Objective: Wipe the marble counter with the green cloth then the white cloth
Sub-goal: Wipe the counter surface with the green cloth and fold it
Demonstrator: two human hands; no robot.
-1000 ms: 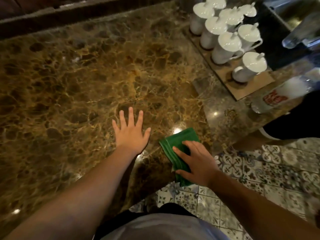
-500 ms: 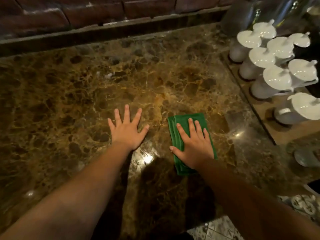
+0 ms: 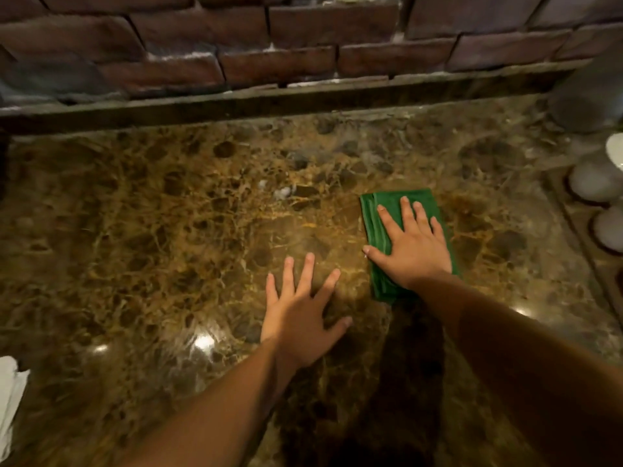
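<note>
Green pass underway, cloth pushed up-frame from the near edge.
Right hand (image 3: 409,246) flat on green cloth (image 3: 377,227); left hand (image 3: 300,318) splayed on marble counter (image 3: 151,230); white cloth (image 3: 10,392) untouched lower left.

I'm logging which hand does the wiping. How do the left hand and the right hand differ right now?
The right hand presses flat on the folded green cloth; the left hand lies on the bare marble counter with no cloth under it. The right hand reaches farther toward the brick wall; the left sits nearer the person. The left hand's fingers are spread wider. Both are palm down with straight fingers.
</note>
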